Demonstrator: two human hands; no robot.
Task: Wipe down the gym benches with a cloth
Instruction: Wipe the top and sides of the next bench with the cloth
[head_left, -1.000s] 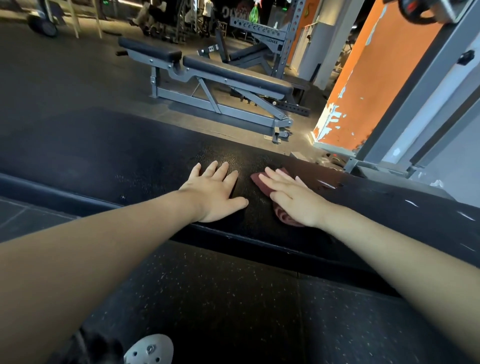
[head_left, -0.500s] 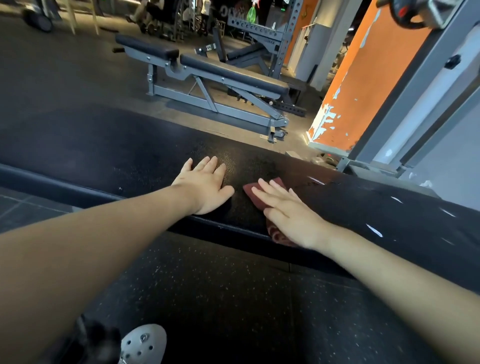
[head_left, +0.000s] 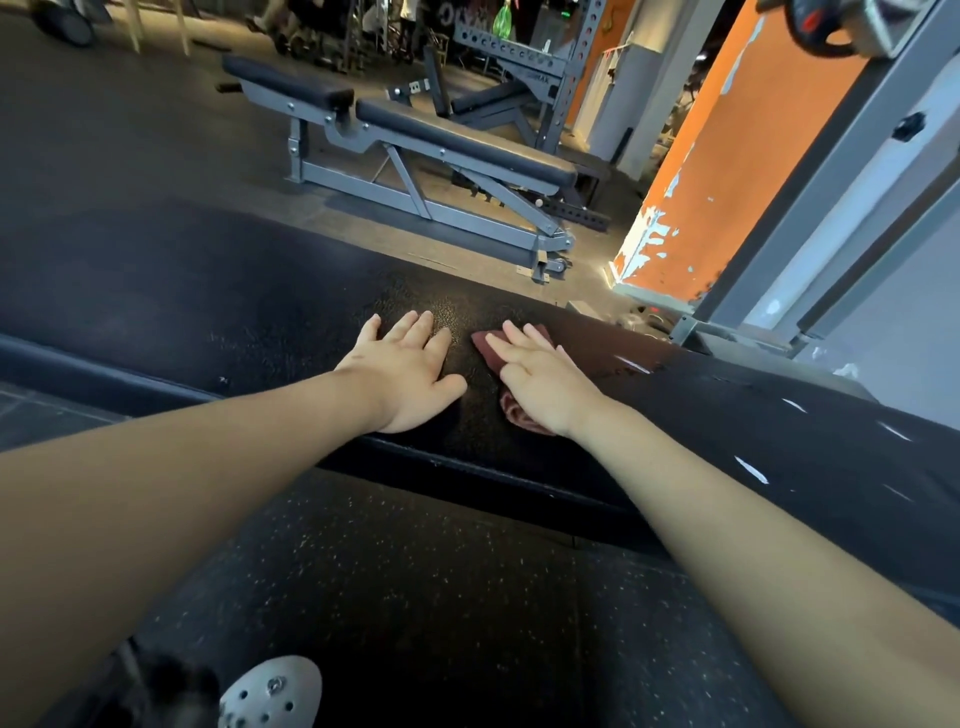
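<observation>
A long black padded bench (head_left: 260, 322) runs across the view in front of me. My left hand (head_left: 410, 369) lies flat on its pad with the fingers straight and spread. Just to the right, my right hand (head_left: 545, 374) presses flat on a dark red cloth (head_left: 522, 415), which shows beyond the fingertips and beside the wrist. The two hands are a thumb's width apart. Wet streaks shine on the pad to the right of the cloth.
A grey adjustable bench (head_left: 441, 150) with black pads stands on the floor beyond. An orange pillar (head_left: 727, 171) with chipped paint and a grey rack frame (head_left: 831, 182) rise at the right. My white perforated shoe (head_left: 270, 693) shows at the bottom on speckled rubber flooring.
The right hand and cloth slid toward the near edge and then back toward the far edge of the pad. The left hand stayed flat on the bench.
</observation>
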